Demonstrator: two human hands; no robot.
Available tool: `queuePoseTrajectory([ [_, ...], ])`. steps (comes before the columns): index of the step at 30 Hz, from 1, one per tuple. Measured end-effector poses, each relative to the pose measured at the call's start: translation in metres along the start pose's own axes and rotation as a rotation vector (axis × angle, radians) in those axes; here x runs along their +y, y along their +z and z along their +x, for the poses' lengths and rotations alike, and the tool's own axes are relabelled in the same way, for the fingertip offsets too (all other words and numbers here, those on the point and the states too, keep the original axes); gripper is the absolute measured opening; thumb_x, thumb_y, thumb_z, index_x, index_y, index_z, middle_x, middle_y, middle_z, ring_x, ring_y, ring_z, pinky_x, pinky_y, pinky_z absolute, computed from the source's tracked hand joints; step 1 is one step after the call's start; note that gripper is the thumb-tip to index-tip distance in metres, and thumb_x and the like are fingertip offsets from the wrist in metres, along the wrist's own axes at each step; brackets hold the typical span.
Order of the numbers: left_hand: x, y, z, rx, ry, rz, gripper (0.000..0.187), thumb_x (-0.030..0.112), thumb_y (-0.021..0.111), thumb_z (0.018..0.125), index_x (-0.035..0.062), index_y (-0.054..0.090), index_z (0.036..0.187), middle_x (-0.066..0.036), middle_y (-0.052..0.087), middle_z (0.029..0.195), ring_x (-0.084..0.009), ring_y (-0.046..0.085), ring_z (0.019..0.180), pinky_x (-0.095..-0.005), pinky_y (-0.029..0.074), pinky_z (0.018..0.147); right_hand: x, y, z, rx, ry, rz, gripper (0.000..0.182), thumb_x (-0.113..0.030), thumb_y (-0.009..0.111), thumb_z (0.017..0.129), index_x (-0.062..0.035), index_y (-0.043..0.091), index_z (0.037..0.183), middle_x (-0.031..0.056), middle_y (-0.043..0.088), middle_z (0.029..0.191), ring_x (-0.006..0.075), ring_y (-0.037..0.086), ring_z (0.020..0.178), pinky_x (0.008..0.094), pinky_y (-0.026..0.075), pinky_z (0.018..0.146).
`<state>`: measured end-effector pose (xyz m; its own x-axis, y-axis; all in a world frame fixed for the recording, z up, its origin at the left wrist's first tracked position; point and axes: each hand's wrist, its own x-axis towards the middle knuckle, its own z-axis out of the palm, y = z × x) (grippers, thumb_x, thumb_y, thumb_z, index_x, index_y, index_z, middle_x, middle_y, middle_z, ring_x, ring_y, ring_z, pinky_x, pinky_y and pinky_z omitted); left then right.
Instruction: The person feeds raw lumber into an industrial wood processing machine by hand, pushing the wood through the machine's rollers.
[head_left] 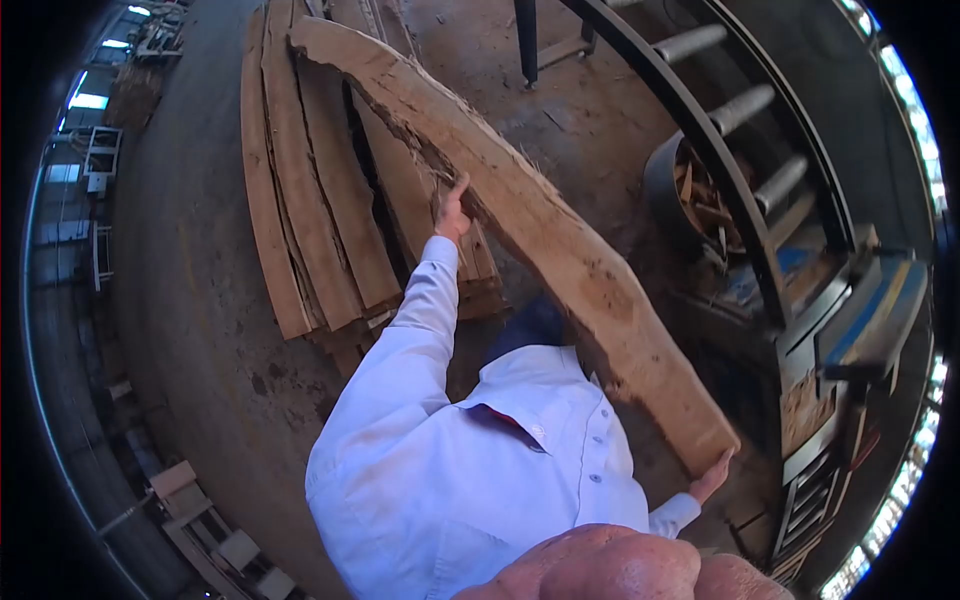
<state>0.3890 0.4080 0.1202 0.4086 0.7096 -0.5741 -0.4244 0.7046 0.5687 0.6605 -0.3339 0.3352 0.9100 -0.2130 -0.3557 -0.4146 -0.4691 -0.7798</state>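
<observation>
Concrete floor [190,300], boards stacked [325,180]; rough plank [560,250] up in both hands, not set down; left hand [452,212] fingers curled on its edge, right hand [710,478] fingers around its near end.

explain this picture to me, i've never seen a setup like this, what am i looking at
There is no robot here: a person in a light shirt works with bare hands. The only picture comes from a camera on their head, looking down. They hold a long plank: the left hand is at its rough edge partway along, the right hand at its near end. The plank slants over a stack of boards. Opposite stands a frame with metal rollers.
</observation>
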Motion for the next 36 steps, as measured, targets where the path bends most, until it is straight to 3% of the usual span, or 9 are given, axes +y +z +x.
queuePoseTrajectory([
  [9,-0.004,0.031,-0.024,0.095,0.015,-0.070,0.063,0.036,0.076,0.082,0.0048,0.054,0.132,-0.011,0.059,0.130,-0.0297,0.056,0.119,-0.0434,0.042,0.105,0.010,-0.009,0.010,0.073,0.036,-0.149,0.072,-0.052,0.045,0.099,0.0092,0.047,0.136,0.0232,0.053,0.137,0.0294,0.055,0.120,0.0357,0.043,0.101],
  [12,-0.039,0.044,-0.020,0.130,-0.077,-0.067,0.062,0.033,0.077,0.081,0.0031,0.055,0.130,-0.010,0.062,0.126,-0.0273,0.060,0.113,-0.0422,0.047,0.100,0.001,-0.013,0.056,0.235,-0.057,-0.484,0.078,-0.059,0.042,0.098,0.0126,0.054,0.127,0.0296,0.058,0.127,0.0334,0.059,0.115,0.0380,0.046,0.097],
  [15,-0.081,0.082,-0.051,0.200,0.004,0.041,0.054,0.029,0.077,0.081,0.0001,0.060,0.122,-0.013,0.065,0.120,-0.0271,0.063,0.105,-0.0400,0.051,0.091,-0.010,-0.045,0.120,0.146,0.018,-0.742,0.082,-0.062,0.036,0.097,0.0137,0.060,0.117,0.0316,0.062,0.117,0.0389,0.062,0.109,0.0431,0.048,0.092],
  [18,-0.116,0.084,-0.072,0.320,-0.073,0.300,0.047,0.026,0.077,0.080,-0.0047,0.063,0.113,-0.017,0.066,0.114,-0.0260,0.064,0.099,-0.0380,0.052,0.084,0.039,-0.096,0.166,-0.186,0.149,-1.096,0.080,-0.060,0.029,0.099,0.0101,0.064,0.112,0.0263,0.067,0.110,0.0446,0.061,0.107,0.0488,0.048,0.091],
  [21,-0.136,0.121,-0.104,0.543,-0.091,0.746,0.045,0.026,0.076,0.080,-0.0087,0.064,0.107,-0.018,0.066,0.110,-0.0254,0.065,0.095,-0.0385,0.051,0.079,0.068,-0.094,0.207,-0.219,0.147,-1.086,0.079,-0.060,0.030,0.098,0.0099,0.064,0.112,0.0262,0.067,0.110,0.0438,0.061,0.107,0.0481,0.048,0.092],
  [25,-0.207,0.089,-0.081,0.674,-0.076,0.772,0.049,0.026,0.076,0.080,-0.0113,0.061,0.108,-0.018,0.066,0.108,-0.0258,0.066,0.092,-0.0377,0.051,0.077,0.096,-0.086,0.267,-0.264,0.157,-1.067,0.077,-0.059,0.032,0.098,0.0096,0.065,0.112,0.0261,0.067,0.110,0.0423,0.062,0.108,0.0465,0.047,0.093],
  [28,-0.218,0.078,-0.076,0.433,-0.023,0.397,0.043,0.018,0.071,0.085,-0.0076,0.057,0.117,-0.016,0.066,0.108,-0.0306,0.068,0.092,-0.0439,0.057,0.077,0.137,-0.102,0.242,-0.252,0.263,-1.025,0.076,-0.058,0.033,0.097,0.0093,0.065,0.112,0.0259,0.067,0.110,0.0412,0.062,0.109,0.0453,0.047,0.095],
  [33,-0.215,0.088,-0.091,0.404,-0.082,0.327,0.058,0.023,0.075,0.082,-0.0099,0.052,0.124,-0.018,0.064,0.116,-0.0287,0.064,0.102,-0.0434,0.052,0.083,0.132,-0.128,0.242,-0.115,0.345,-0.968,0.078,-0.058,0.032,0.098,0.0118,0.063,0.113,0.0292,0.066,0.110,0.0426,0.062,0.108,0.0459,0.046,0.094],
  [36,-0.226,0.093,-0.126,0.243,-0.089,0.205,0.054,0.022,0.073,0.085,-0.0042,0.053,0.128,-0.016,0.061,0.125,-0.0303,0.062,0.110,-0.0452,0.051,0.093,0.120,-0.175,0.228,0.015,0.208,-0.965,0.083,-0.062,0.030,0.097,0.0124,0.062,0.115,0.0316,0.063,0.114,0.0450,0.059,0.110,0.0468,0.045,0.095],
])
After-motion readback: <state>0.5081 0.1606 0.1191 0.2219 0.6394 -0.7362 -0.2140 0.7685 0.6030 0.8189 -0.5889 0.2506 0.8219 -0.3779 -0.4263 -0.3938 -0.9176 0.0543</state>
